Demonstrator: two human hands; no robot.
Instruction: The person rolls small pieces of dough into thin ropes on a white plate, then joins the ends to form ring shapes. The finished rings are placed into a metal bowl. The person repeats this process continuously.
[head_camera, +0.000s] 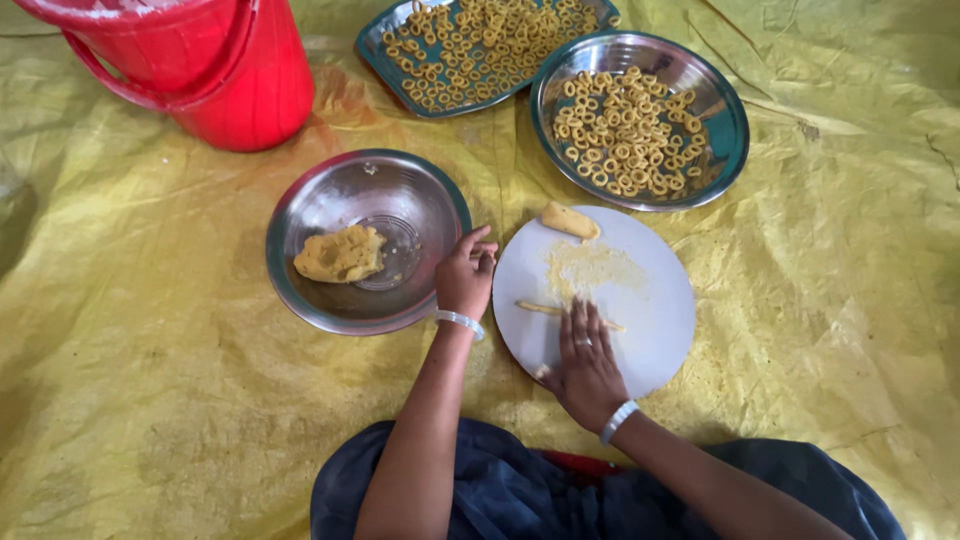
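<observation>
A round white board (650, 320) lies on the yellow sheet in front of me. My right hand (587, 365) lies flat on it, fingers pressed on a thin rope of yellow dough (538, 308). A small lump of dough (569, 220) sits at the board's far edge, beside a smear of crumbs. My left hand (465, 275) is loosely curled between the board's left edge and a steel bowl (330, 205); I cannot tell whether it pinches anything. A larger lump of dough (340, 254) rests in that bowl.
A steel plate (725, 125) and a teal tray (375, 50) at the back hold several small dough rings. A red bucket (225, 70) stands at the back left. Yellow plastic sheet (150, 380) covers the floor. My dark-clothed lap is at the bottom.
</observation>
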